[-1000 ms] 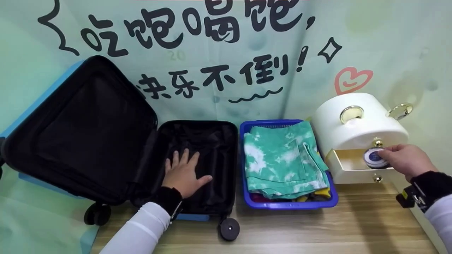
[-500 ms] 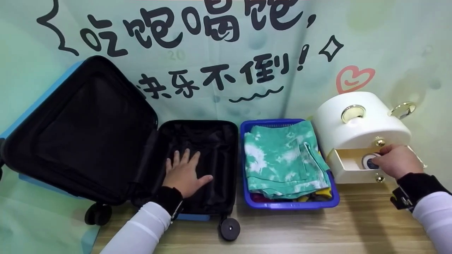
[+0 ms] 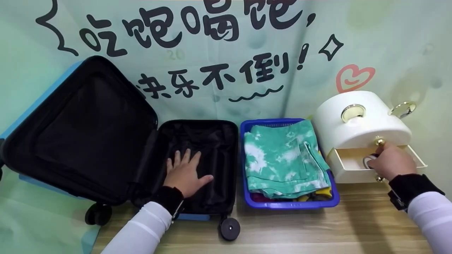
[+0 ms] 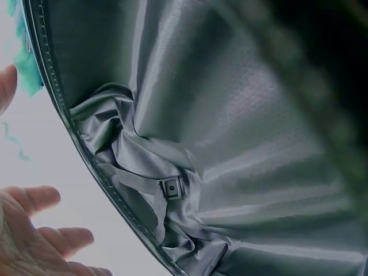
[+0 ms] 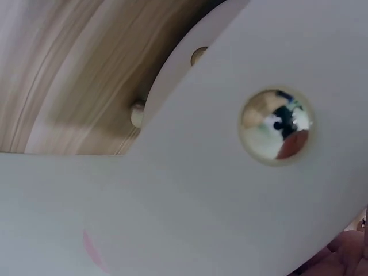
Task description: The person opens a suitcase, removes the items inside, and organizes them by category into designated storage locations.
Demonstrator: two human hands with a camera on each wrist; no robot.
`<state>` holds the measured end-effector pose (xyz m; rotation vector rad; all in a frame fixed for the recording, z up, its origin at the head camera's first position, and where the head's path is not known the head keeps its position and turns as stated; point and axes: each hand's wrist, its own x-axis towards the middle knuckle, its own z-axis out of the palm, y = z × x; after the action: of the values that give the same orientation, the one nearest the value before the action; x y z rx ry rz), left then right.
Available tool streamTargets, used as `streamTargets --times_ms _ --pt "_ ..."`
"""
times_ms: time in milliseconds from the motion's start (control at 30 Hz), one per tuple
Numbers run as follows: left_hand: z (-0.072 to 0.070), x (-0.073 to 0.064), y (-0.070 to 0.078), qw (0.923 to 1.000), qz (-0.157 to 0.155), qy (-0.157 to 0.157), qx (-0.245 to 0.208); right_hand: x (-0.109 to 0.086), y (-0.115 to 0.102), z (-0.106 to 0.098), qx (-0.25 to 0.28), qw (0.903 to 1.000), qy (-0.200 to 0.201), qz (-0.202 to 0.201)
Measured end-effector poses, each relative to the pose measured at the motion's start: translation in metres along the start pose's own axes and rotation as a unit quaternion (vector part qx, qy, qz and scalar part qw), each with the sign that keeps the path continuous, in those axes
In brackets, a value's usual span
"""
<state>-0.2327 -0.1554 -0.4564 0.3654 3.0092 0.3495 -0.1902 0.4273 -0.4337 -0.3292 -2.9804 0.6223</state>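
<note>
My left hand (image 3: 185, 176) hovers, fingers spread, over the black-lined half of the open suitcase (image 3: 215, 155); it holds nothing. In the left wrist view its fingers (image 4: 66, 238) show beside the lining, near a strap buckle (image 4: 171, 188). My right hand (image 3: 395, 162) is at the pulled-out drawer (image 3: 348, 165) of a white rounded storage box (image 3: 360, 113). Its fingers pinch a small round flat container (image 3: 367, 161), mostly hidden behind the hand. The right wrist view shows the drawer front with a gold knob (image 5: 276, 126); a little of the hand (image 5: 339, 256) appears at the lower right.
Between suitcase and storage box stands a blue basket (image 3: 291, 204) with folded green-and-white tie-dye cloth (image 3: 279, 162) on top. The suitcase lid (image 3: 84, 130) leans open at the left. A wheel (image 3: 230, 229) juts out over the wooden tabletop (image 3: 289, 229).
My right hand has moved left and into the drawer with the round container, which is now lower and more hidden. The left hand has stayed in place.
</note>
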Motion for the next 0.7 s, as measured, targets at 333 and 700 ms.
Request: streamTargets --times_ms 333,700 --pt "0.003 0.001 -0.002 1.0000 0.000 0.007 -0.004 -0.003 -0.004 0.004 0.021 0.9992 -0.032 -0.003" --pt "0.001 -0.001 -0.002 0.9999 -0.002 0.008 -0.009 -0.014 -0.003 0.014 0.022 0.9994 0.008 -0.026"
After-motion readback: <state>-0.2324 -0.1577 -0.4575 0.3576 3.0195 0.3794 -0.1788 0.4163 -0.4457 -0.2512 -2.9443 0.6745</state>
